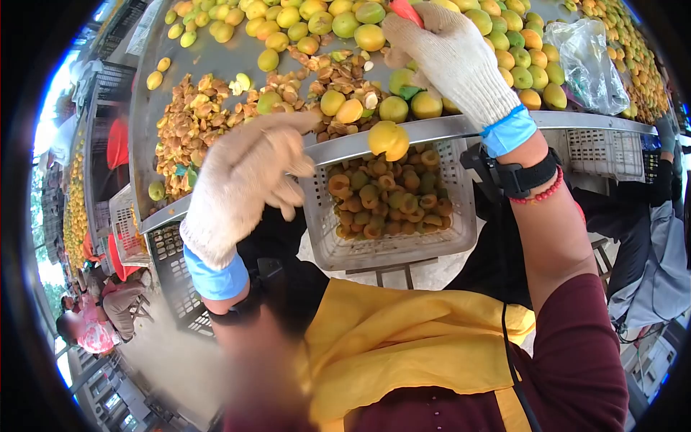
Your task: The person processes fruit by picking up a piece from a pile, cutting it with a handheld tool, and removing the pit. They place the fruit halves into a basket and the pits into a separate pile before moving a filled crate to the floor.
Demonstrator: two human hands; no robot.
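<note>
My left hand (248, 176), in a white knit glove blurred by motion, is over the table's front edge with its fingers apart and nothing in them. To its right, a yellow apricot (389, 140) with a notch in its lower side shows against the metal rim, above a white plastic crate (463, 209) of cut apricot halves (385, 194). It touches neither hand. My right hand (450, 61), also gloved, is closed on a red-handled tool (407, 11) over the whole apricots; the tool's working end is out of view.
The metal table (209, 54) bears whole apricots (533, 61), a heap of brown-orange pits and scraps (191, 119), and a clear plastic bag (589, 65). A dark crate (176, 277) stands at lower left. Another person (90, 324) sits at far left; a co-worker's gloved hand (666, 133) shows at right.
</note>
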